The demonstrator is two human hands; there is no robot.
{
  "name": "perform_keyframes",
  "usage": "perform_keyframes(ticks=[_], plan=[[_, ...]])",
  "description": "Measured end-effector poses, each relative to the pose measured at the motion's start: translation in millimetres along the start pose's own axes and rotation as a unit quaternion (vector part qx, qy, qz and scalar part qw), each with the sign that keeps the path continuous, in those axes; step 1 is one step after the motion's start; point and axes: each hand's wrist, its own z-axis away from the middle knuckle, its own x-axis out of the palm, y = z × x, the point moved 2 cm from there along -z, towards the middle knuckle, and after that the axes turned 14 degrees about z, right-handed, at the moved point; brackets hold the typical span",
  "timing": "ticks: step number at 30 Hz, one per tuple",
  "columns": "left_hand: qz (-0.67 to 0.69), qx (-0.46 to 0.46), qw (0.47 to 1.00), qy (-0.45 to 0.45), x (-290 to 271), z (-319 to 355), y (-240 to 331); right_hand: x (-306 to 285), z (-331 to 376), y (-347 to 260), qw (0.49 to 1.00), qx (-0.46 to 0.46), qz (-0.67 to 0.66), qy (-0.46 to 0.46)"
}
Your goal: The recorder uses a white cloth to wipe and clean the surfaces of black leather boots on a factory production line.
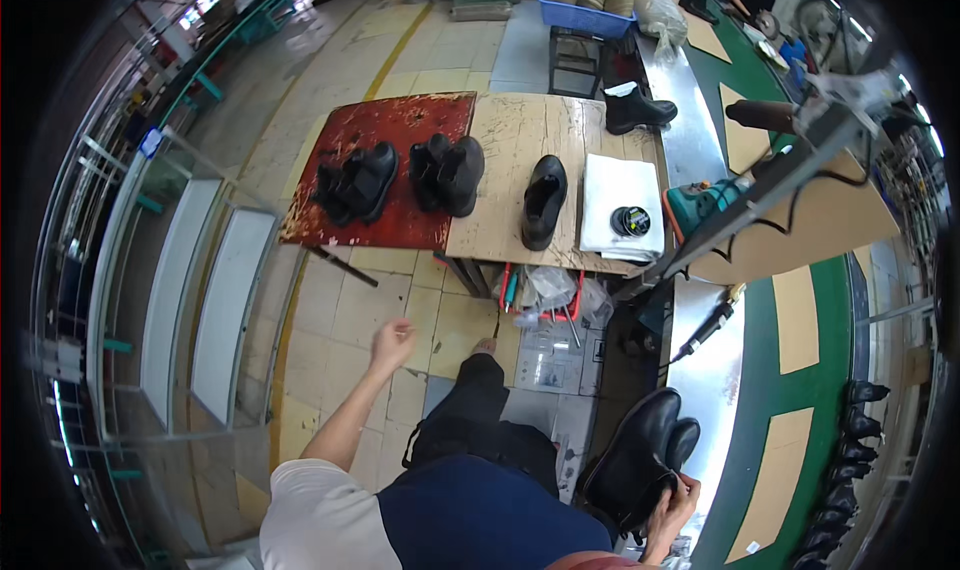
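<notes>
At the lower right, my right hand (674, 510) grips the upper edge of a black ankle boot (632, 448), its toe tilted up and away from me. A second black boot (683, 442) shows partly behind it, against the metal ledge; whether my fingers also hold that one is hidden. My left hand (393, 345) hangs in the air over the tiled floor, fingers curled in, with nothing visible in them. On the table ahead stand two pairs of dark boots (360, 182) (447, 175), a single black shoe (544, 202) and another black boot (637, 110).
A round tin (630, 221) sits on white sheets (597, 182). A black-handled tool (712, 325) lies on the metal ledge (700, 390) beside the green conveyor (745, 370) with cardboard sheets. A metal rack (232, 315) stands left; a red basket (540, 315) hangs beneath the table.
</notes>
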Motion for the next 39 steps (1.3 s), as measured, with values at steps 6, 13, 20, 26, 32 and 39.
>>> perform_keyframes(ticks=[6,13,20,26,32,39], plan=[[0.218,-0.015,0.827,-0.519,72.1,-60.0,123.2,27.5,-59.8,-246.0,0.985,-0.162,0.021,0.055],[0.471,0.017,0.827,-0.306,58.5,-111.7,205.7,59.9,-142.9,-413.5,0.951,-0.294,-0.02,0.1],[0.738,-0.203,0.518,-0.382,74.2,-232.3,184.6,69.2,-240.5,-450.5,0.973,-0.213,-0.024,0.09],[0.647,-0.224,0.675,-0.274,98.6,-300.8,175.6,172.4,-339.8,-447.7,0.938,-0.284,0.161,0.118],[0.616,-0.26,0.707,-0.23,103.4,-363.8,212.8,244.4,-344.3,-438.9,0.91,-0.343,0.204,0.112],[0.564,-0.335,0.722,-0.219,83.6,-394.2,232.6,242.8,-253.1,-461.5,0.902,-0.388,0.188,-0.016]])
